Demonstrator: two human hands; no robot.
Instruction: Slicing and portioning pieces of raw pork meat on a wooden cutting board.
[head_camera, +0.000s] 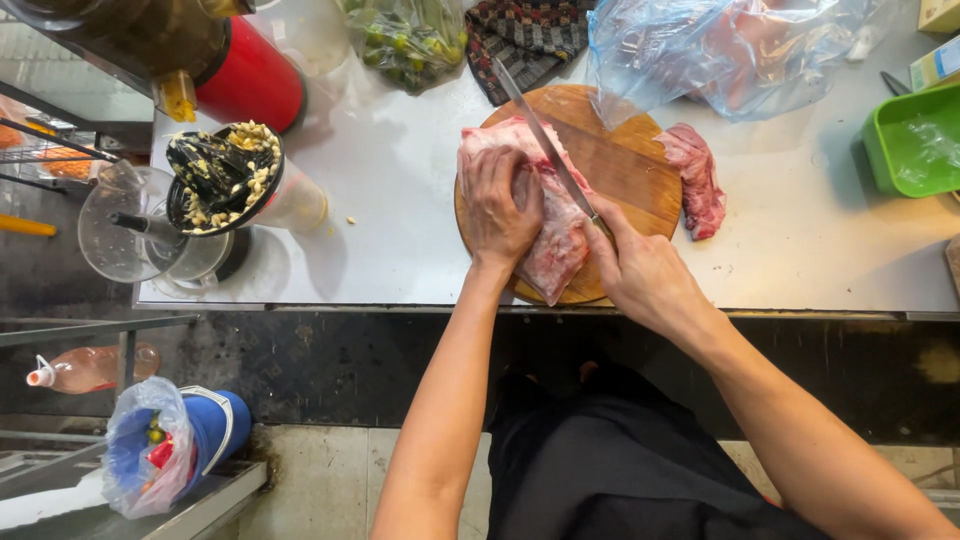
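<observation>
Cutting meat (545, 235) | steel counter (400, 200) | floor perhaps tiled
</observation>
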